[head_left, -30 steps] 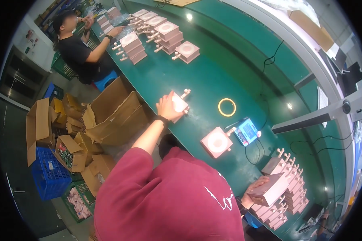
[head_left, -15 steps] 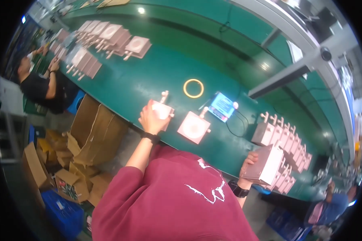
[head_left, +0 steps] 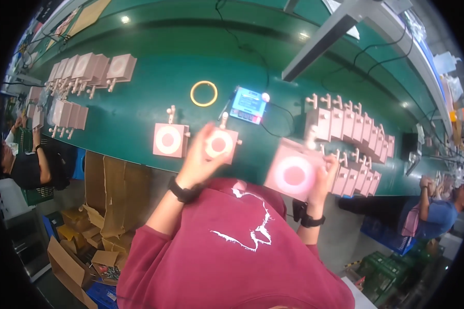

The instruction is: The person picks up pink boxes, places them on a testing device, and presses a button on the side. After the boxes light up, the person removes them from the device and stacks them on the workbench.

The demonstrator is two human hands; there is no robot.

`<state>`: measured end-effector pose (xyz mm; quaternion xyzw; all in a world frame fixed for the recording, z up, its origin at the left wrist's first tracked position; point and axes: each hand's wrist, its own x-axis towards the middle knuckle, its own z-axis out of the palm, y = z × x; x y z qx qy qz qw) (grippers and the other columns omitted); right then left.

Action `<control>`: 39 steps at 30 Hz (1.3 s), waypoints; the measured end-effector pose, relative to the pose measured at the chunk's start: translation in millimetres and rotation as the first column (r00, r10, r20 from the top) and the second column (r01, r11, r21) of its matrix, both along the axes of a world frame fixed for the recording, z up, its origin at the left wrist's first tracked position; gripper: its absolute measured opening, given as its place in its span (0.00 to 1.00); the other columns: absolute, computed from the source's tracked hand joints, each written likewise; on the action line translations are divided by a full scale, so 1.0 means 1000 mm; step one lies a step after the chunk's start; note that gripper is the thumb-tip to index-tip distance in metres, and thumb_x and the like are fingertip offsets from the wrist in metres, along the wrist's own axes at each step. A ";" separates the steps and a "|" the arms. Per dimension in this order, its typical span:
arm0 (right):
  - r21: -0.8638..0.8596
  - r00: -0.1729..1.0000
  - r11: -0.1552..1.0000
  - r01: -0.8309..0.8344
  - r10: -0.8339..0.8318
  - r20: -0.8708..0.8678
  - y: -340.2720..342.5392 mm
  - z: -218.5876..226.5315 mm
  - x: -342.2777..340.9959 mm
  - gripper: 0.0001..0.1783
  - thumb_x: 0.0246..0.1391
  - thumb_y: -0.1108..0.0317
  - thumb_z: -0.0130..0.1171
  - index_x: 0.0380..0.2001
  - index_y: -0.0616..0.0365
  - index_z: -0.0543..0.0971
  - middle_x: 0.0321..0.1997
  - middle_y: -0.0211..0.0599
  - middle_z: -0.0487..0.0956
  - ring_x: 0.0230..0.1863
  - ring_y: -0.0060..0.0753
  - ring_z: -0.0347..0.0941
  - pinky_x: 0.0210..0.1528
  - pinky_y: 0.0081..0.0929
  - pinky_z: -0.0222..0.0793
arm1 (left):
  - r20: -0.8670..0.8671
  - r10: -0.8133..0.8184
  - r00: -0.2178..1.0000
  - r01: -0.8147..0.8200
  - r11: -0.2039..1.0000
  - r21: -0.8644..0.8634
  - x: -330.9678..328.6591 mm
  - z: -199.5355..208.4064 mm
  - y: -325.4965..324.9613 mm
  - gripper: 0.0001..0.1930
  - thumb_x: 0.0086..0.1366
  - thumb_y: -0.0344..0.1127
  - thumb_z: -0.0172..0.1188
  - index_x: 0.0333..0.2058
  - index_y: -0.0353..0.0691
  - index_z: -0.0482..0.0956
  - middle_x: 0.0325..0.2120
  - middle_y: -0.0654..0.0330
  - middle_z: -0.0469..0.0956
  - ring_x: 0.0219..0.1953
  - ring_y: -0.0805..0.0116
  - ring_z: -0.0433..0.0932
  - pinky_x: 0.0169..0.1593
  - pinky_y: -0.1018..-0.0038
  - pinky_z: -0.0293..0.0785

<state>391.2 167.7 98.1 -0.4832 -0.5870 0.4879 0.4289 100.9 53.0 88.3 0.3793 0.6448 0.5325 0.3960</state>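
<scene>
Now pink square boxes [head_left: 294,172] – both hands.

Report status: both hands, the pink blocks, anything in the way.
Left hand on middle square pink block with white ring. Right hand holds larger pink block off green belt. Third pink block lies left, apart.

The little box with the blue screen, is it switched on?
On, it seems. The small meter's screen glows bright blue on the green table, beside the yellow ring.
</scene>
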 end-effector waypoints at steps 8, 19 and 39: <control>-0.108 0.881 0.909 -0.403 0.353 -0.316 -0.026 0.049 -0.071 0.23 0.60 0.61 0.53 0.53 0.61 0.64 0.61 0.51 0.62 0.60 0.40 0.63 0.59 0.32 0.61 | 0.292 -0.193 0.937 0.143 0.973 0.183 0.028 0.016 0.023 0.35 0.59 0.39 0.61 0.62 0.35 0.57 0.61 0.48 0.61 0.64 0.56 0.58 0.66 0.62 0.50; 0.205 0.799 0.895 -0.397 0.447 -0.402 -0.022 0.046 -0.077 0.19 0.45 0.78 0.67 0.42 0.65 0.76 0.60 0.58 0.65 0.57 0.46 0.69 0.51 0.34 0.73 | 0.368 -0.090 0.925 -0.013 0.963 0.269 0.021 0.025 0.002 0.37 0.62 0.51 0.59 0.60 0.31 0.58 0.57 0.52 0.64 0.59 0.64 0.64 0.61 0.67 0.60; -0.494 0.714 0.731 -0.471 -0.014 -0.700 -0.026 0.039 -0.085 0.26 0.65 0.50 0.42 0.45 0.65 0.76 0.45 0.42 0.79 0.47 0.31 0.75 0.52 0.27 0.68 | 0.203 -0.245 0.948 0.201 0.956 0.215 0.054 0.041 0.009 0.44 0.65 0.68 0.39 0.63 0.32 0.52 0.61 0.51 0.56 0.62 0.57 0.59 0.64 0.63 0.52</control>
